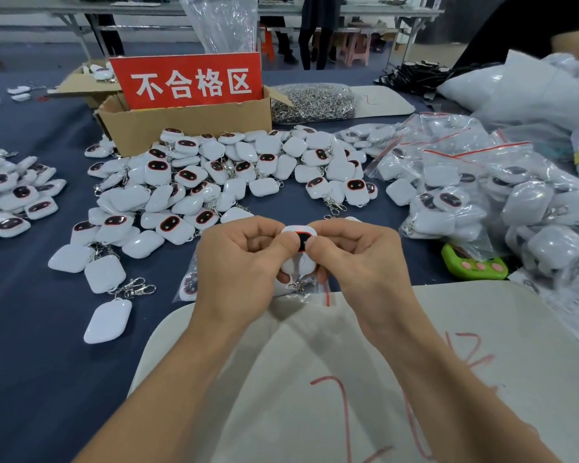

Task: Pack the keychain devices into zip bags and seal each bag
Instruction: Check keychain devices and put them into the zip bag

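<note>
Fingers of both my hands close together on one keychain device [298,243], held between them just above the far edge of the pale board [398,379] in front of me. My left hand [244,259] pinches its left side, thumb pressed on the front face, and my right hand [355,259] pinches the right side the same way, so the two thumbs nearly meet over the dark, red-rimmed screen. The white body of the device shows above and below my thumbs, and its metal clasp [296,287] hangs down beneath. A zip bag [310,292] with a red seal strip lies crumpled just under my hands; I cannot tell whether the device is partly inside it.

Beyond my hands a big heap of loose devices [214,182] spreads over the dark blue tablecloth [30,329], some face up, some showing their plain white backs. A smaller heap [10,192] sits at the far left. On the right lies a mound of filled zip bags [482,192], red strips visible along their tops. A green counter [473,262] with pink buttons sits between that mound and the board. Behind the middle heap stands a cardboard box [188,123] carrying a red sign [191,80] with white characters, and just right of it a clear bag of metal clasps [313,103].
</note>
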`<action>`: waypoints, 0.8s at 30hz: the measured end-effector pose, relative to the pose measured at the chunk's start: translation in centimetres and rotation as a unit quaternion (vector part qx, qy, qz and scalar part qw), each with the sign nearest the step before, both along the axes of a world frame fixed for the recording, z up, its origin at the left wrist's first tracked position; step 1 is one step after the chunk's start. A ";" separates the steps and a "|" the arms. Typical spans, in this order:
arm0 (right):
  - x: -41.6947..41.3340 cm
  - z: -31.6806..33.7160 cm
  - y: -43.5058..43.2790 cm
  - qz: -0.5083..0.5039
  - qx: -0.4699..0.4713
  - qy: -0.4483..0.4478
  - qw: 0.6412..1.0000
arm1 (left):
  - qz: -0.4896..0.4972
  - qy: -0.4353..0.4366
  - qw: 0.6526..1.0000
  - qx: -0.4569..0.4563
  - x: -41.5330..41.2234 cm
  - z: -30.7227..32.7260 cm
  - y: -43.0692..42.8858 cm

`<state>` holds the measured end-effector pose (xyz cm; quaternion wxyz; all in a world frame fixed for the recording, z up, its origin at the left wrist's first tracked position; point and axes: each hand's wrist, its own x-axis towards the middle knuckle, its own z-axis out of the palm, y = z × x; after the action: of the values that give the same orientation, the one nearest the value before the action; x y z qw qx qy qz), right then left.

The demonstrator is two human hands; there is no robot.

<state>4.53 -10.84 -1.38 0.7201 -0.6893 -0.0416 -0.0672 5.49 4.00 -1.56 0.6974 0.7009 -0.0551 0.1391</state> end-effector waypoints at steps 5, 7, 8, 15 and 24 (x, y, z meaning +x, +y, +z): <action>0.0 0.2 -0.3 0.008 0.030 0.001 1.000 | -0.003 -0.004 1.000 0.006 -0.1 -0.3 -0.4; -0.1 0.2 -0.2 0.023 0.023 -0.001 0.999 | 0.004 -0.003 1.000 0.002 -0.1 -0.3 -0.5; -0.1 0.2 -0.1 0.026 0.016 -0.002 1.000 | 0.010 -0.003 1.000 0.001 -0.1 -0.4 -0.6; 0.0 -0.1 -0.1 -0.016 -0.004 -0.013 1.000 | 0.003 0.005 1.000 0.011 0.1 -0.6 -0.5; 0.0 -0.3 -0.5 -0.073 -0.174 -0.103 0.977 | 0.079 -0.053 0.975 0.201 -0.4 -0.6 -0.3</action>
<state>4.51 -11.29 -1.70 0.5740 -0.7948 -0.0759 -0.1818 5.12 3.70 -2.14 0.5249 0.8206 -0.0634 0.2168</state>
